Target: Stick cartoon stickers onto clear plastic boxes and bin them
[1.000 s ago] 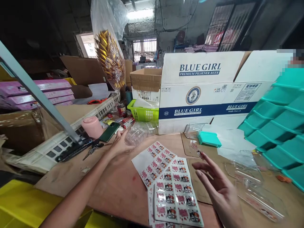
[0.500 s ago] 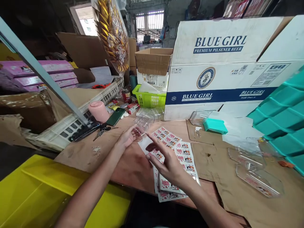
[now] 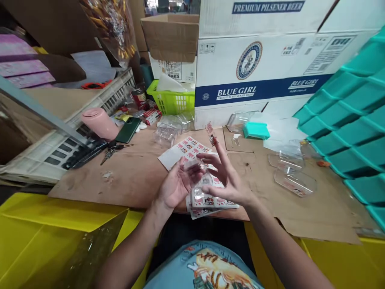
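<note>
My left hand, palm up, is closed round a small clear plastic case. Facing it, my right hand has its fingers curved and apart round the near side of the case. Whether they touch it I cannot tell. A see-through sticker with pink print and a cat clings to my right index fingertip and stands upward. Beneath both hands lie several sticker sheets with pink lettering and cats, partly hidden by the hands.
Clear plastic cases lie behind my left hand, with more clear pieces at right. Around stand a green basket, a white beer carton, teal trays, a turquoise box, a phone, keys and a pink container.
My left hand has come back from the clear cases toward me with one in it. My right hand has turned, its index finger now upright with the sticker. The view has tipped down.
</note>
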`<state>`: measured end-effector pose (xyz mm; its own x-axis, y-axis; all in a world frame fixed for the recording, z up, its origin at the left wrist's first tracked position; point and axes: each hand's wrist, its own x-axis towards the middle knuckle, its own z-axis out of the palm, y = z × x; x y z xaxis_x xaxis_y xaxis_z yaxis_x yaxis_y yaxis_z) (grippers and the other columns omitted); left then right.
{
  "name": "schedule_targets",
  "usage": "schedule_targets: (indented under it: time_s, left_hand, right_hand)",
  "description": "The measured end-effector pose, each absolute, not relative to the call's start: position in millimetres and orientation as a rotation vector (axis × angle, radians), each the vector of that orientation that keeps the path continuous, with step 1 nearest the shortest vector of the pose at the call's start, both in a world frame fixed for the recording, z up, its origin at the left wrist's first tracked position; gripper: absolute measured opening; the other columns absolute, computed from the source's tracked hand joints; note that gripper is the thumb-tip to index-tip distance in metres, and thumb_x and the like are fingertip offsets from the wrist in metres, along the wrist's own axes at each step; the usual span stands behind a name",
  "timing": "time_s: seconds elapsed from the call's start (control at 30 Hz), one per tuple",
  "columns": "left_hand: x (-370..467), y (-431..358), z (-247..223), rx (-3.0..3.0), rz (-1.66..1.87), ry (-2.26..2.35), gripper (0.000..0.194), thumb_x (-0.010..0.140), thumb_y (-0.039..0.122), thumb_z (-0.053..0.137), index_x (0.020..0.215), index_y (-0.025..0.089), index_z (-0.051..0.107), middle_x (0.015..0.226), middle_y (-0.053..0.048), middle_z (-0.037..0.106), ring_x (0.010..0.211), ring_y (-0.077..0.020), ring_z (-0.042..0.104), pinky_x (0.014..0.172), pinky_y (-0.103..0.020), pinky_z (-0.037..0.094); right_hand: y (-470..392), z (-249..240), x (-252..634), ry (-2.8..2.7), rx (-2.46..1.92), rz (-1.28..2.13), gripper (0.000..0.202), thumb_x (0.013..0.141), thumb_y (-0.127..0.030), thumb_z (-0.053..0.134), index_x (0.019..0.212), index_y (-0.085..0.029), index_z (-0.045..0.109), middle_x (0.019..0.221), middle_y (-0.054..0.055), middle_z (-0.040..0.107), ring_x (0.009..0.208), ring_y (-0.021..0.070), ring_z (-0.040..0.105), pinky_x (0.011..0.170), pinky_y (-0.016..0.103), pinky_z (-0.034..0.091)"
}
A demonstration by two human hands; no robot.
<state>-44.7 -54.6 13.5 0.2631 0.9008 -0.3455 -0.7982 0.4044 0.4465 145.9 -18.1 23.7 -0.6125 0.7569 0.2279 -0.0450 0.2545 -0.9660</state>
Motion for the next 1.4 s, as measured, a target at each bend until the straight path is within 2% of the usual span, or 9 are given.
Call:
schedule_targets:
  time_s: [0.1,0.2,0.3,0.37,0.5,0.6,0.9,1.1,1.4]
  left_hand:
    - [-26.0,-66.0,10.4,0.685,1.233,0.686,0.034,0.080,0.041,0.075,0.097,0.011,0.076,0.113,-0.013,0.074,0.112,-0.0263,0.066,0.097,-0.031,0.053]
    - [-15.7,-73.1,6.9,0.870,1.258,0.851,0.024,0.080,0.034,0.077,0.093,0.015,0.078,0.115,-0.011,0.074,0.117,-0.0276,0.064,0.104,-0.035,0.048]
    - [-12.8,-69.7,4.2,0.599,1.275,0.813,0.034,0.090,0.044,0.063,0.103,0.015,0.075,0.106,-0.012,0.076,0.109,-0.0287,0.069,0.101,-0.045,0.051]
    - [-13.6,-64.2,2.4,0.413,1.230,0.743,0.037,0.092,0.045,0.059,0.105,0.013,0.073,0.105,-0.012,0.076,0.107,-0.0284,0.070,0.099,-0.048,0.053]
    - [-11.9,-56.4,-1.0,0.235,1.202,0.700,0.034,0.096,0.041,0.053,0.101,0.013,0.071,0.101,-0.010,0.077,0.102,-0.0248,0.072,0.096,-0.043,0.056]
    - [-5.7,-55.6,-2.8,0.215,1.222,0.747,0.031,0.097,0.038,0.053,0.106,0.014,0.069,0.105,-0.009,0.076,0.098,-0.0222,0.073,0.085,-0.036,0.060]
    - [1.9,-57.1,-3.6,0.229,1.285,0.723,0.027,0.096,0.036,0.054,0.104,0.017,0.070,0.103,-0.007,0.077,0.094,-0.0220,0.073,0.084,-0.037,0.060]
    - [3.6,-58.3,-4.3,0.212,1.303,0.723,0.024,0.095,0.035,0.056,0.099,0.017,0.070,0.100,-0.006,0.078,0.089,-0.0198,0.074,0.078,-0.032,0.060]
    - [1.6,-58.7,-2.3,0.228,1.316,0.659,0.027,0.096,0.037,0.054,0.106,0.017,0.069,0.104,-0.007,0.077,0.097,-0.0212,0.073,0.092,-0.040,0.057]
  right_hand:
    - [-16.5,13.7,147.3,-1.669,-0.870,1.451,0.120,0.076,-0.046,0.079,0.157,-0.034,-0.009,0.126,0.013,0.056,0.105,0.0247,0.061,0.085,0.044,0.056]
    - [-18.8,13.0,159.1,-1.691,-1.044,1.273,0.111,0.075,-0.050,0.078,0.159,-0.033,0.007,0.121,0.012,0.058,0.096,0.0234,0.059,0.080,0.042,0.055]
    - [-31.9,23.7,177.4,-1.596,-1.022,1.179,0.083,0.086,-0.049,0.068,0.156,-0.035,0.025,0.118,0.009,0.056,0.097,0.0221,0.055,0.085,0.041,0.053]
    - [-47.2,31.8,188.9,-1.493,-0.924,1.355,0.072,0.090,-0.051,0.061,0.154,-0.034,0.030,0.107,0.008,0.058,0.090,0.0207,0.056,0.084,0.041,0.053]
    - [-79.6,32.2,198.0,-1.183,-0.667,1.988,0.072,0.089,-0.061,0.057,0.151,-0.033,0.033,0.095,0.006,0.058,0.072,0.0171,0.056,0.068,0.041,0.057]
    - [-92.4,18.8,194.5,-0.976,-0.544,2.168,0.073,0.086,-0.060,0.063,0.148,-0.034,0.036,0.092,0.003,0.057,0.066,0.0131,0.053,0.061,0.038,0.058]
    - [-94.6,2.8,184.9,-0.755,-0.425,2.188,0.072,0.087,-0.052,0.067,0.148,-0.033,0.034,0.090,0.002,0.059,0.061,0.0105,0.052,0.055,0.035,0.059]
    - [-95.8,-2.3,178.9,-0.711,-0.394,2.210,0.067,0.090,-0.051,0.063,0.148,-0.033,0.033,0.090,0.002,0.058,0.060,0.0095,0.051,0.054,0.033,0.059]
    - [-94.8,-6.5,176.1,-0.705,-0.466,2.208,0.066,0.091,-0.049,0.062,0.148,-0.036,0.032,0.089,0.001,0.058,0.059,0.0091,0.048,0.052,0.032,0.059]
